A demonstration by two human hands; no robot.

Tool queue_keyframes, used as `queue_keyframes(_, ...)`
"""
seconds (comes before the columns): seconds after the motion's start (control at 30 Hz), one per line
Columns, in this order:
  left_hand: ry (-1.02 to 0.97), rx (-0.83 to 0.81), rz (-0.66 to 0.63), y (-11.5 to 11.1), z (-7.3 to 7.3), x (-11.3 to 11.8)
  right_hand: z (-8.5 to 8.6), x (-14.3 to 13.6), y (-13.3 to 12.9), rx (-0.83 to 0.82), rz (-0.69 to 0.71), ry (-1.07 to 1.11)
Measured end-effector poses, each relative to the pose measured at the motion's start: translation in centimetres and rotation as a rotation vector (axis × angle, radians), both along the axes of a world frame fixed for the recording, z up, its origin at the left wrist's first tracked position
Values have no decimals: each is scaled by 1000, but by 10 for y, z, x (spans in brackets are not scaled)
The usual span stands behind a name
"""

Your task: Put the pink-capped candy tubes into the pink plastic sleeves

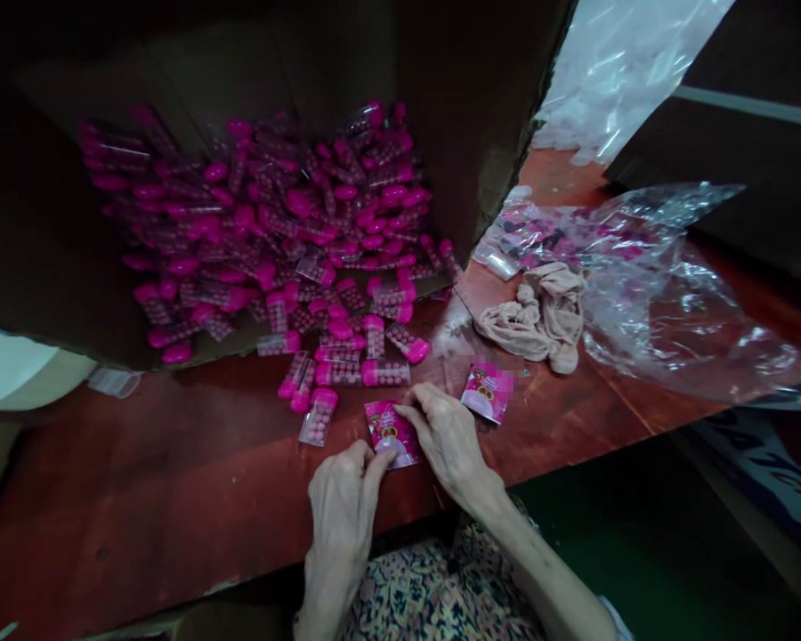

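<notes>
Table (173, 499): reddish-brown and worn, it is running across the whole view beneath everything.
Box (500, 151): dark and open toward the person, it is standing on the table at the upper left.
Bag (667, 312): clear and crumpled, it is sprawling over the right side of the table, catching the light.
Cloth (547, 312): pale beige and bunched, it is lying just left of the bag.
Right hand (446, 436): thumb and forefinger are pinching the packet at its upper right edge.
Left hand (343, 490): thumb and forefinger are pinching the packet at its lower left edge, the thumb lying over its face.
Packet (392, 427): small, flat, roughly rectangular, it is sitting between the two hands at the front of the table, slightly tilted; it is showing bright magenta, a round green-edged motif near the middle, pale lettering above that and a paler patch below.
Second packet (484, 394): similarly magenta, it is lying apart from the right hand, near the cloth; its upper right part is blurring into blocks.
Tubes (319, 417): clear, pink-capped, holding pale pink balls, they are heaping inside the box and spilling onto the table, the nearest lying just left of the packet.
</notes>
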State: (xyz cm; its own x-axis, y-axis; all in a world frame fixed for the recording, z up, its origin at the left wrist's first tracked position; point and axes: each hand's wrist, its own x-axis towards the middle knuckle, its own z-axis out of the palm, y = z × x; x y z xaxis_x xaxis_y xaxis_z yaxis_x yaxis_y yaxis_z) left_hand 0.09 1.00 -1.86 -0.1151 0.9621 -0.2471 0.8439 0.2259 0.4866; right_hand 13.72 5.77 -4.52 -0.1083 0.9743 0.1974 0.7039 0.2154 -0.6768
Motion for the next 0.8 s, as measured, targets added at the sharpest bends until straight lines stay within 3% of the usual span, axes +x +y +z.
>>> queue_keyframes(0.23,-110,-22,86,0,2,-14,3,-3,-7,31,8,110)
queue_keyframes(0.47,-491,190,336,9,1,-21,18,3,-12,44,39,323)
queue_keyframes(0.53,-611,222,340,15,4,-19,26,4,-12,1,78,408)
queue_keyframes(0.67,-911,142,172,26,9,-10,36,3,-12,-111,153,502)
queue_keyframes(0.73,-1029,146,205,28,9,-5,37,0,-13,-181,132,563)
queue_keyframes(0.8,-1130,192,331,29,8,0,36,-3,-15,-261,83,629)
